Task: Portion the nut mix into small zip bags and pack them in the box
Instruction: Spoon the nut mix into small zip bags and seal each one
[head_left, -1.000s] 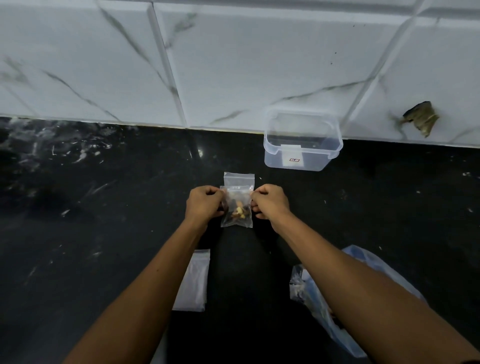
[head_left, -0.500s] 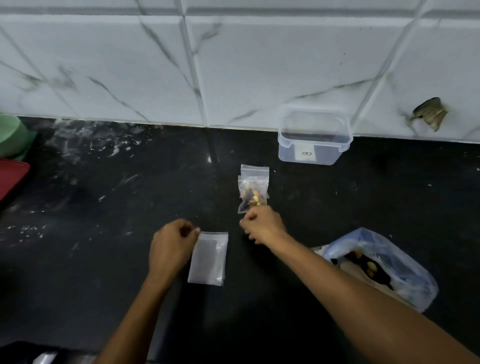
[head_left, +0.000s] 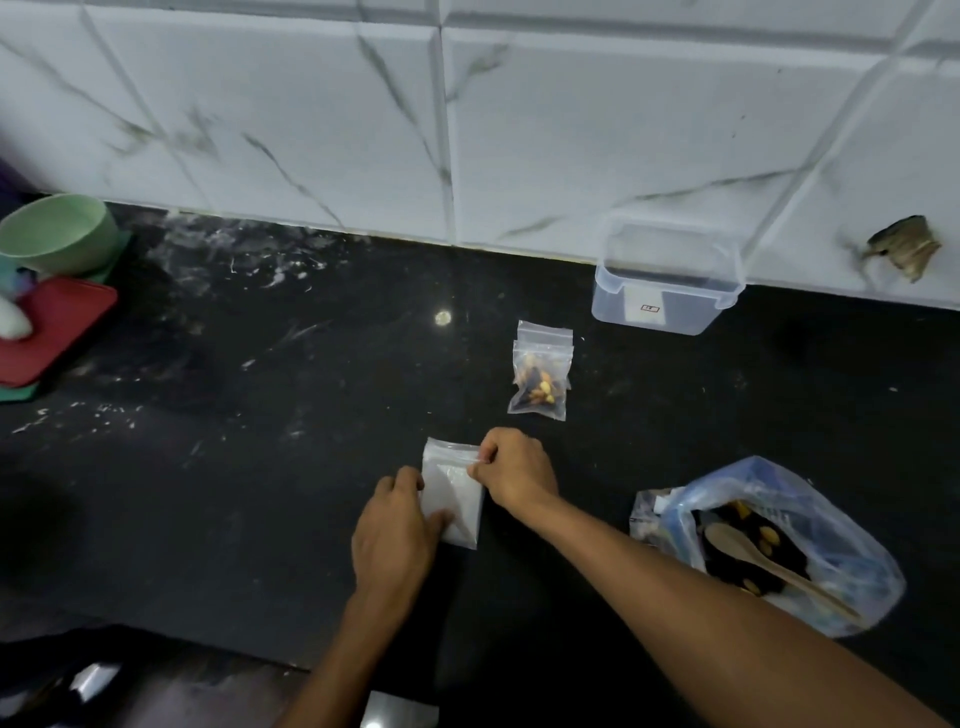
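An empty small zip bag (head_left: 451, 491) lies on the black counter near the front edge. My left hand (head_left: 396, 525) grips its left side, thumb on top. My right hand (head_left: 514, 472) pinches its top right corner. A filled zip bag (head_left: 540, 375) with nut mix lies flat further back, apart from both hands. Behind it, against the wall, stands the clear plastic box (head_left: 666, 283), open and with nothing visible inside. At the right lies a large bluish plastic bag (head_left: 774, 540) holding nut mix and a wooden spoon (head_left: 763, 558).
At the far left a green bowl (head_left: 57, 233) stands beside a red lid or tray (head_left: 49, 327). White marbled wall tiles close off the back. The counter's front edge runs just below my forearms. A brown object (head_left: 906, 248) sticks to the wall at right.
Both hands let go of the filled bag, which now lies on the counter. They drew back toward me to the empty bag; the left grips it and the right now pinches its top.
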